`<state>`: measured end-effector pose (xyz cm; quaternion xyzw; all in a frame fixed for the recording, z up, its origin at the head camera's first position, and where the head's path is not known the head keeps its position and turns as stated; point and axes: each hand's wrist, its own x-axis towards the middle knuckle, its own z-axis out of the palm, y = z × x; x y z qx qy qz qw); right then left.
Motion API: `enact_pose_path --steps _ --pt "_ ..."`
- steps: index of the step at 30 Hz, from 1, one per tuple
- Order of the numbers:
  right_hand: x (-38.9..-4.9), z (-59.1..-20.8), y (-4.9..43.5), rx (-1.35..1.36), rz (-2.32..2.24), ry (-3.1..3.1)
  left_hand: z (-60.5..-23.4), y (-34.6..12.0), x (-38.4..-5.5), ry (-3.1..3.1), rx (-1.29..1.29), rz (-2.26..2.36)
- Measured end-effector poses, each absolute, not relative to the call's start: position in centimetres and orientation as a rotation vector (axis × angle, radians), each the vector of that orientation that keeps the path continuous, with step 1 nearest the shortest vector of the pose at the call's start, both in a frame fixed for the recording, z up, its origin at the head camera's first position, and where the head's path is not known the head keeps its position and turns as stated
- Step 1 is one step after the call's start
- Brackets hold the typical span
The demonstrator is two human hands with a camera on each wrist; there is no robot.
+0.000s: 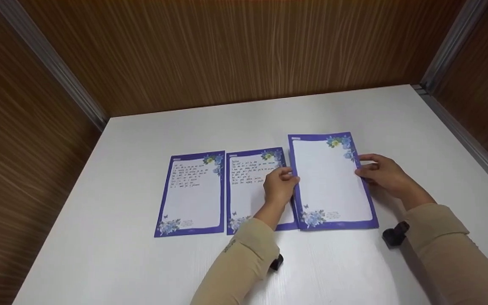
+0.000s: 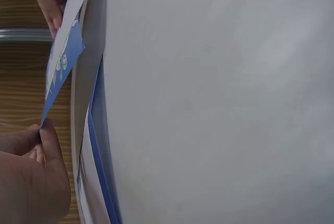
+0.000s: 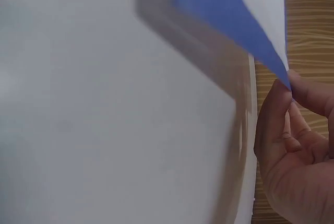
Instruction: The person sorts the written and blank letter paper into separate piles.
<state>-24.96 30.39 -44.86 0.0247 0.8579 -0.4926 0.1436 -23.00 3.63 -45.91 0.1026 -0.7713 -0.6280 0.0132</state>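
A sheet of stationery paper [image 1: 331,182] with a purple border and blue flowers in two corners has no handwriting on its white middle. My left hand [image 1: 280,186] pinches its left edge between thumb and fingers; my right hand [image 1: 384,173] pinches the right edge. Both wrist views show the sheet held off the table, its shadow falling below. Partly under my left hand lies a matching sheet with handwriting [image 1: 248,195]. Farther left, another handwritten sheet [image 1: 193,199] lies flat, with a narrow gap between the two.
The white table [image 1: 100,254] carries the sheets and is bounded by wood-grain panels [image 1: 227,51] at the back and sides. Black blocky devices [image 1: 394,237] show by both wrists.
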Motion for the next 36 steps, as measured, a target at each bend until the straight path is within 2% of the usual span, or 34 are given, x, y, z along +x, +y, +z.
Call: enact_pose_path --steps 25,36 --pt "-24.0 -44.5 30.2 0.205 -1.353 2.572 -45.9 3.6 -22.7 -2.519 0.25 -1.912" --pt "-24.1 -44.4 29.3 0.299 -1.444 2.59 -45.7 2.2 -22.8 -2.5 0.201 -1.909"
